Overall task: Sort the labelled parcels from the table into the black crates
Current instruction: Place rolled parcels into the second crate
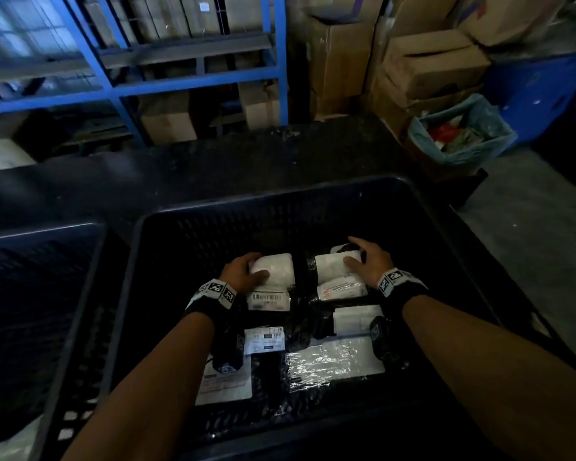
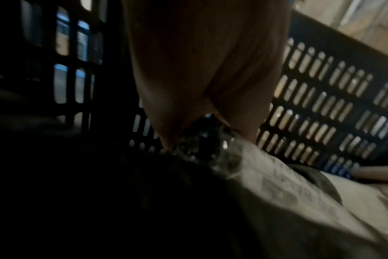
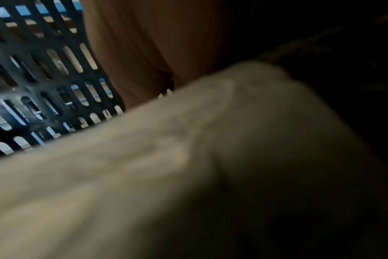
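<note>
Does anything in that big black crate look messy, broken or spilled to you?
Nothing stands out. The parcels lie flat in the black crate, labels mostly up, a few overlapping. The left hand holds a white parcel and the right hand holds another parcel. The dim light hides fine damage.

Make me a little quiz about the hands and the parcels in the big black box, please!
1. True or false: both hands are inside the black crate.
2. What does the left hand hold? A) a blue bin B) a white parcel C) nothing
3. Fill in: the bin with the blue liner stands on the floor, beyond the crate on the ______ side.

Key
1. True: the right hand also grips a white parcel there, the right-hand parcel.
2. B
3. right
</note>
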